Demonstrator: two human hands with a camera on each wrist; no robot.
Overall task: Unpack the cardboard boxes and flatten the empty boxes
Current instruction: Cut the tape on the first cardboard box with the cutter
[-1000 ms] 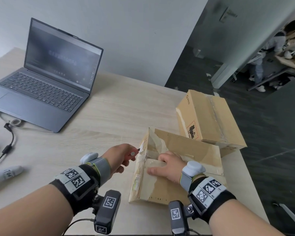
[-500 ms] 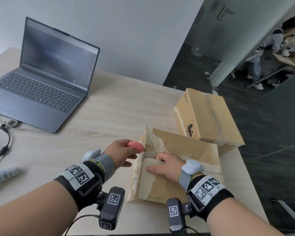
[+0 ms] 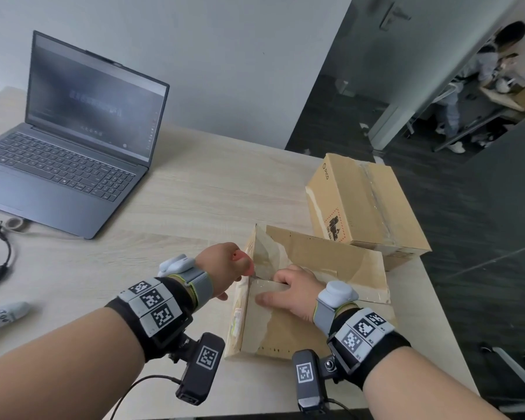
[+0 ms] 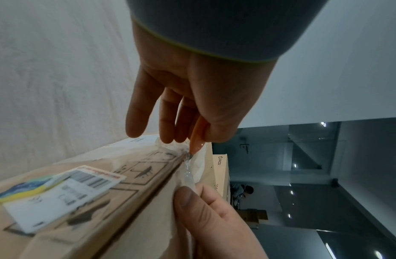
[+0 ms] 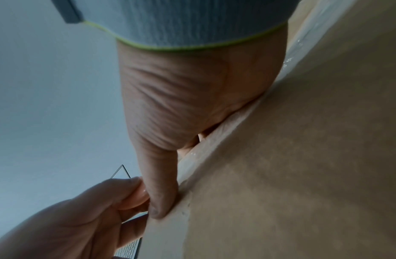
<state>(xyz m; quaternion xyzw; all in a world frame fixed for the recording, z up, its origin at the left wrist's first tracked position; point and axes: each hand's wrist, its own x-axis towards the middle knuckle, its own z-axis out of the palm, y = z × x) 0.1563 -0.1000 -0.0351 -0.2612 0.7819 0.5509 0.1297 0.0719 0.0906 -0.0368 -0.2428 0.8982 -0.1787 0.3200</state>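
An open-topped cardboard box [image 3: 288,325] lies near the table's front edge, its far flap [image 3: 331,256] raised. My left hand [image 3: 222,265] pinches a small pink cutter [image 3: 242,259] whose blade tip [image 4: 190,155] sits in the clear tape at the box's left end seam. My right hand [image 3: 291,291] lies on the near flap with fingers curled over its edge and the thumb [image 5: 161,198] pressed along it. A second box [image 3: 361,201], taped shut, stands behind to the right. What is inside the near box is hidden.
An open laptop [image 3: 73,140] stands at the back left, with a black cable [image 3: 0,262] and a white device [image 3: 3,316] at the left edge. The table [image 3: 194,201] ends just right of the boxes. A person [image 3: 482,71] sits in the far room.
My left hand has brought the pink cutter from beside the box's upper left corner down into the taped seam, close to my right hand's fingers. The right hand has stayed on the flap.
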